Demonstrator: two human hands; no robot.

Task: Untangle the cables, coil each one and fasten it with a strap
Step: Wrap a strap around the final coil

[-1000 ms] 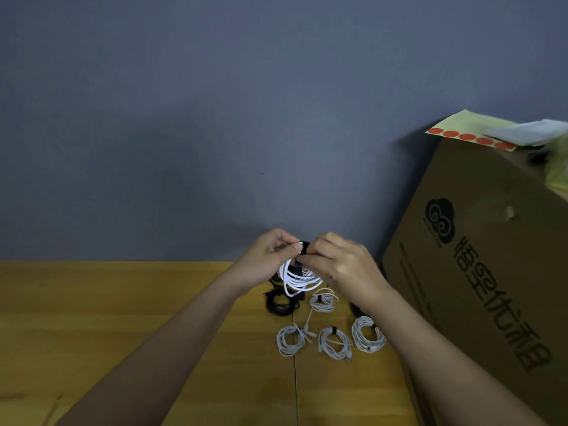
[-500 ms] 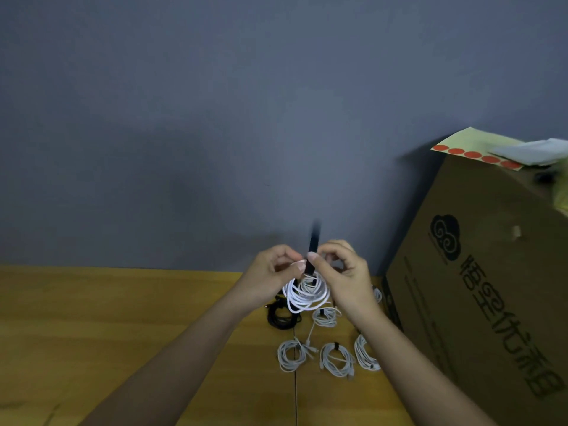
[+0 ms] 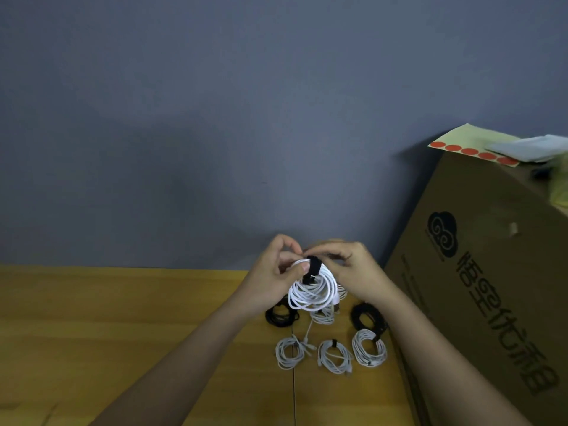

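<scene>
Holding a white cable coil point(image 3: 312, 292) up off the wooden table point(image 3: 123, 318), both hands are working at the top of the loop, right above the bundles already lying there. A black strap point(image 3: 313, 269) is wrapped over the top of the coil, running roughly up and down across the strands, so its long axis crosses the loop instead of following it.

Left hand point(image 3: 273, 278) sits on the left of the strap with the thumb pressed on the strands right next to it, fingers curled round the coil. Right hand point(image 3: 353, 272) comes in from the right and its fingertips are pinched together just above the strap; looks like it's got the strap's free end, though I can't really make that bit out.

So the key thing here: the strap is between the two hands, coil hanging below the grip, and the right hand is the one on the tail. I'd guess the next bit is pressing that end down flat to close it while the left keeps the loops from springing apart.

Below the coil there are three white bundles point(image 3: 333, 355) and a couple of black bundles point(image 3: 367, 318). Cardboard box point(image 3: 479, 272) off to the right of the coil.
</scene>
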